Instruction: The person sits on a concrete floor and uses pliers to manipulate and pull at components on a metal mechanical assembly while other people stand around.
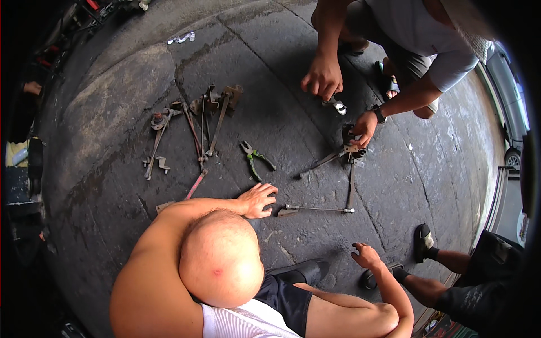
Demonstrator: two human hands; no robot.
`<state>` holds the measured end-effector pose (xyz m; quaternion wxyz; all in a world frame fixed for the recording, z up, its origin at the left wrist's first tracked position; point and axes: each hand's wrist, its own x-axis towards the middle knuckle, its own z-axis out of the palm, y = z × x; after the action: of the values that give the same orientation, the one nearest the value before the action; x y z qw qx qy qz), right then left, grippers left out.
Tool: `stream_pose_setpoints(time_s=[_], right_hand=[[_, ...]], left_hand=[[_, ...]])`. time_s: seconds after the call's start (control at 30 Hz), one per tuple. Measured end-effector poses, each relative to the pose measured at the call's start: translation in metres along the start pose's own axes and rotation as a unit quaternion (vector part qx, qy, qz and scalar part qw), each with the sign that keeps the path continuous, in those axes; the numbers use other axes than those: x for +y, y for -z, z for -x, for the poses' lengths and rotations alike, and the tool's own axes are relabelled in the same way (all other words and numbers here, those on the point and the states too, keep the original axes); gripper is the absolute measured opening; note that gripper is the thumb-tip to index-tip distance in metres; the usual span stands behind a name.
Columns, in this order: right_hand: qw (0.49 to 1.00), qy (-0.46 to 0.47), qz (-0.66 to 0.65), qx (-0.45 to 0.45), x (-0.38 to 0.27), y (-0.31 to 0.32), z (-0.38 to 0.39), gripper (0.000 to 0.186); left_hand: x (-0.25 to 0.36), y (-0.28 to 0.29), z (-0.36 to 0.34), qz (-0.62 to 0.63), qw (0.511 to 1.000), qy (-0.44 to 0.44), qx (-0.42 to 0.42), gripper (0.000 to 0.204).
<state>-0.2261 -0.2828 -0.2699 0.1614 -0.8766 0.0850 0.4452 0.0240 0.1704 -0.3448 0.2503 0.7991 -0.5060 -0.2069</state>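
My left hand [259, 200] rests on the dark floor with its fingers spread, holding nothing. Just beyond it lie green-handled pliers [257, 160], their handles apart. To its right is a jointed metal-rod linkage [332, 210], whose bracket end a co-worker's hand [364, 130] grips. That co-worker's other hand [326, 78] holds a shiny metal tool [339, 107], its kind unclear. My right hand [367, 257] hangs in front of my right knee, empty, with loosely bent fingers apart. My left arm reaches around my raised left knee [221, 259].
At the left lie more rusty rod linkages [208, 121] with brackets, one having a red rod [196, 185]. Crumpled white scrap [181, 38] lies far off. Another person's legs and dark shoe [424, 243] stand at the right. A car [505, 101] is at the far right.
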Motion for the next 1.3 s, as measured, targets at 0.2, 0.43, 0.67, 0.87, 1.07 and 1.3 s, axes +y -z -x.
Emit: stream_pose_setpoints(time_s=[0.2, 0.43, 0.67, 0.87, 1.07, 1.3], right_hand=[[1.0, -0.004, -0.011, -0.008, 0.002, -0.004, -0.001, 0.049], [1.0, -0.009, -0.008, -0.021, 0.007, -0.016, -0.002, 0.049], [1.0, -0.02, 0.005, 0.006, 0.008, -0.003, -0.001, 0.049], [0.999, -0.017, 0.039, 0.031, 0.019, 0.033, -0.003, 0.052], [0.992, 0.051, 0.003, 0.12, -0.038, 0.116, -0.002, 0.052], [0.978, 0.152, 0.034, 0.139, -0.122, 0.17, -0.02, 0.052]], left_hand=[[0.0, 0.0, 0.0, 0.004, 1.0, 0.002, -0.006, 0.033], [-0.002, 0.0, -0.001, 0.009, 1.0, 0.004, -0.007, 0.034], [0.003, 0.005, 0.001, 0.013, 1.0, 0.012, -0.016, 0.033], [0.003, 0.014, -0.004, 0.002, 1.0, 0.007, 0.007, 0.031], [-0.006, 0.104, -0.051, -0.014, 0.998, 0.042, 0.055, 0.025], [0.064, 0.317, -0.103, 0.133, 0.991, 0.033, -0.009, 0.03]])
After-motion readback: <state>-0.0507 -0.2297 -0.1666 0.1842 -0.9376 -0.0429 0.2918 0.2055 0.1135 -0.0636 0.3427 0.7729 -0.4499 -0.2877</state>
